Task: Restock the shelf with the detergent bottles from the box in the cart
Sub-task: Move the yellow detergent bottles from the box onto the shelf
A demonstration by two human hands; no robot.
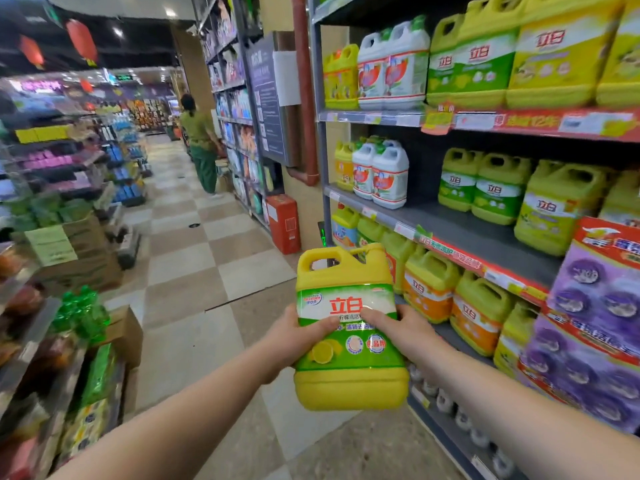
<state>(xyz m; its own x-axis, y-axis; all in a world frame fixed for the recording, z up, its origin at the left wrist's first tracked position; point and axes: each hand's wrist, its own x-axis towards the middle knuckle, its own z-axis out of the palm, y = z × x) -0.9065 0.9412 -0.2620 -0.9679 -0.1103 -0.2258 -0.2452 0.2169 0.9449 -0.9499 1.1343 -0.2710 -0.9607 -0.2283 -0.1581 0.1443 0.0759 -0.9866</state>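
The step in hand looks like carrying one detergent bottle [349,358] to the shelf [467,230]. Out in the aisle beside the shelf, the left hand [294,336] reaches forward on a nearly straight arm, its fingers [320,324] clasping the bottle (upright, label towards the camera). The right hand [405,327] grips the opposite side likewise. Next, I judge, it needs swinging right onto a bare stretch of shelf.
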